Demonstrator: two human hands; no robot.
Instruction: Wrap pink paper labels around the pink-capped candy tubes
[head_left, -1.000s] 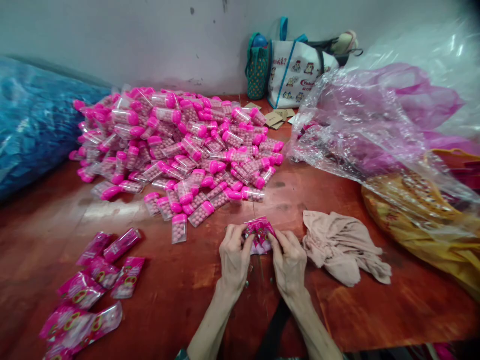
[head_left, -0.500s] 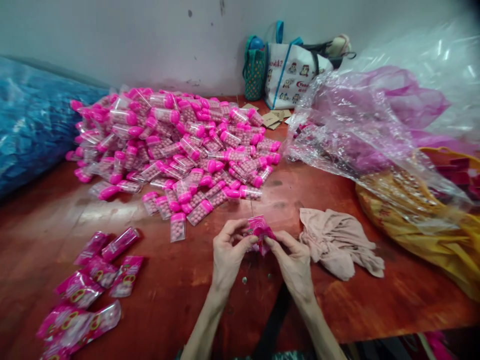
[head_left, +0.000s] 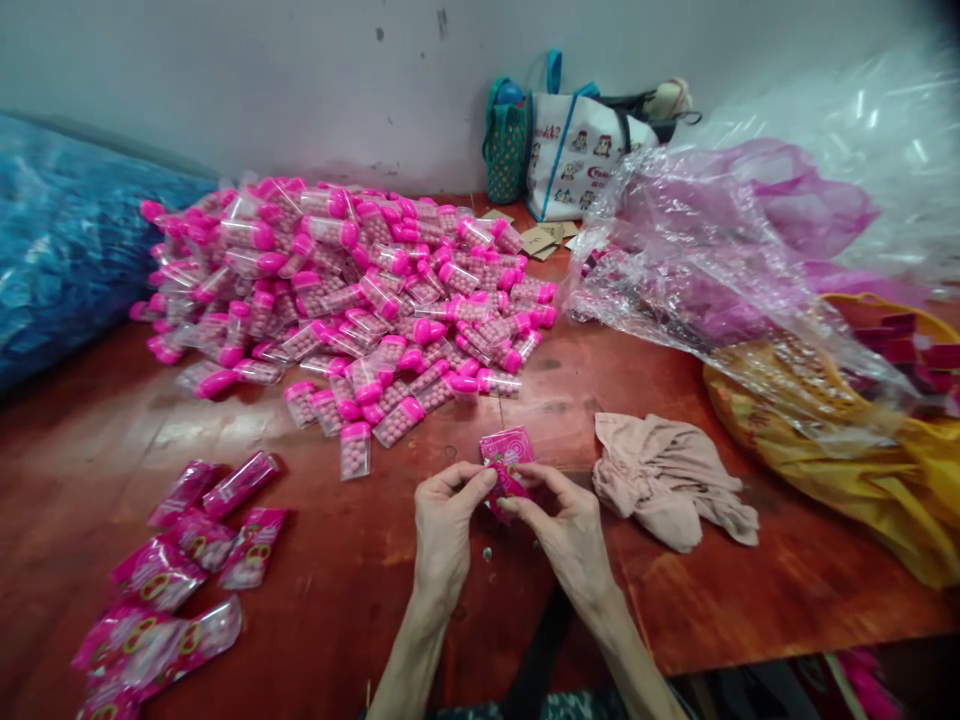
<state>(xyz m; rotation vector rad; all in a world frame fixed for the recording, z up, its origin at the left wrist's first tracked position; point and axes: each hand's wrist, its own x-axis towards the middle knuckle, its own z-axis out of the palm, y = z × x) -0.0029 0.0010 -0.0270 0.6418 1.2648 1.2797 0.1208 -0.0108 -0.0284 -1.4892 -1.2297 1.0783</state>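
Pink and glossy, the wrapper (head_left: 507, 446) sits between the left hand (head_left: 441, 525) and right hand (head_left: 568, 525) over the red table (head_left: 330, 570), pinched by both. The right grip has shifted inward from its edge, so handling now seems centred lower down.

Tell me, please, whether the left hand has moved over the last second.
Yes: against the unmoved frontmost pink-capped bottle, the left hand has shifted slightly left, narrowing the gap.
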